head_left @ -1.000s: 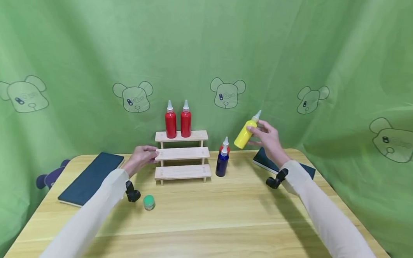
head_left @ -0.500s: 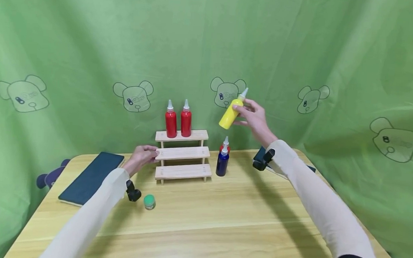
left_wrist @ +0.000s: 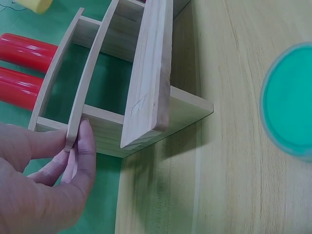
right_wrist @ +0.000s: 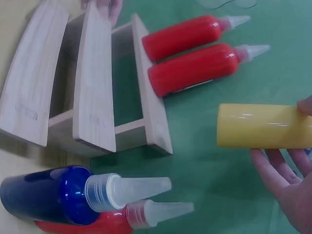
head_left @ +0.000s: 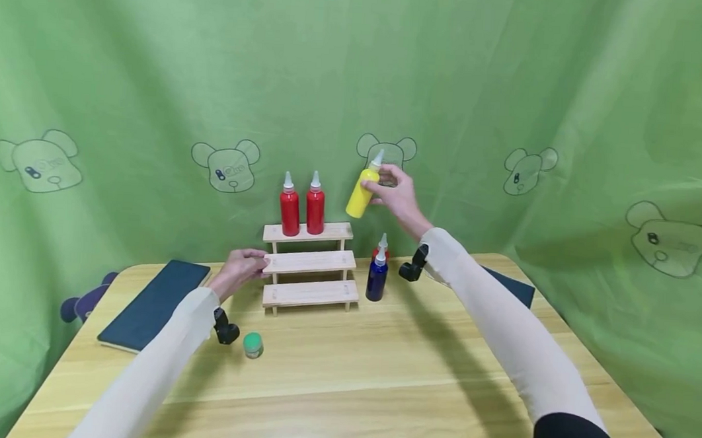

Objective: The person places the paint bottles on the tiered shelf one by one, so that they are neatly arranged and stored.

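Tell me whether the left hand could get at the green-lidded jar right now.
Probably yes, once the left hand lets go of the wooden stand: the green-lidded jar sits nearby on the table with nothing over it.

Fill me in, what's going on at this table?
A person's right hand holds a yellow bottle tilted in the air. The left hand pinches the left end of the middle shelf on a wooden rack. Two red bottles stand on its top shelf; a blue bottle and another red one stand to the rack's right.
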The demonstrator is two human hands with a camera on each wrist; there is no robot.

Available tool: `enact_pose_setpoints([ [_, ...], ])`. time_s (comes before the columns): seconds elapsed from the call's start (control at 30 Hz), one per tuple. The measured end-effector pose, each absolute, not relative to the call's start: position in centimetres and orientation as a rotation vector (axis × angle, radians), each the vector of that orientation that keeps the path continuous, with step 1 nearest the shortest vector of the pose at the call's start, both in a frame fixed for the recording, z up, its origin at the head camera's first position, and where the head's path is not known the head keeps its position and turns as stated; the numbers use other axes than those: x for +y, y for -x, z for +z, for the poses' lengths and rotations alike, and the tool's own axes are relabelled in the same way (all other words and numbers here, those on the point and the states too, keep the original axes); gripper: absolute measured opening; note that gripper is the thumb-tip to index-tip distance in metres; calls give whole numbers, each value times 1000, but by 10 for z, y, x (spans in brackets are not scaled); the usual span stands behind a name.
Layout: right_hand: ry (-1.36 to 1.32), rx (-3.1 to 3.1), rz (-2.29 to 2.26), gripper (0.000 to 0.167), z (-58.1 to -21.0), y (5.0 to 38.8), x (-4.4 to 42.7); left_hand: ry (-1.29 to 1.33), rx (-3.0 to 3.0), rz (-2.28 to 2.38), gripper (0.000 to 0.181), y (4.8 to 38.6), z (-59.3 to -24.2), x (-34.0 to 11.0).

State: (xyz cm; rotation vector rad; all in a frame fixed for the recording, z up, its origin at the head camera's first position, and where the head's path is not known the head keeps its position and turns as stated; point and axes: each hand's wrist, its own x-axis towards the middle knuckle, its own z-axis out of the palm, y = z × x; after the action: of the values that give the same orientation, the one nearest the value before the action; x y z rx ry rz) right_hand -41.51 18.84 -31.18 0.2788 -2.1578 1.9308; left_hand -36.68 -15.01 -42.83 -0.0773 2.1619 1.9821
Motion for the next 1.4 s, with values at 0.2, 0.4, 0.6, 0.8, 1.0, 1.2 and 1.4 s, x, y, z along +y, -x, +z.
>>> enact_pose_setpoints([
  [0.2,-321,-2232,1854,53,-316,423,175,85,2172,1961,44,369,-426,-150],
  [0.4,-413,-2313,1745,51,-321,427,169,72,2151,1977,44,371,-432,-147],
  [0.6,-440,-2382,1727,51,-331,432,164,60,2137,2006,44,369,-434,-149],
  [0.8,-455,-2459,1662,49,-335,432,156,109,2137,1996,44,371,-432,-150],
  [1.0,-452,-2481,1620,50,-333,426,157,92,2150,1994,45,372,-429,-145],
  [1.2,-456,-2512,1597,54,-339,427,157,113,2190,1947,44,369,-430,-147],
  [1.4,-447,-2491,1597,55,-338,427,151,81,2176,1972,44,368,-430,-152],
])
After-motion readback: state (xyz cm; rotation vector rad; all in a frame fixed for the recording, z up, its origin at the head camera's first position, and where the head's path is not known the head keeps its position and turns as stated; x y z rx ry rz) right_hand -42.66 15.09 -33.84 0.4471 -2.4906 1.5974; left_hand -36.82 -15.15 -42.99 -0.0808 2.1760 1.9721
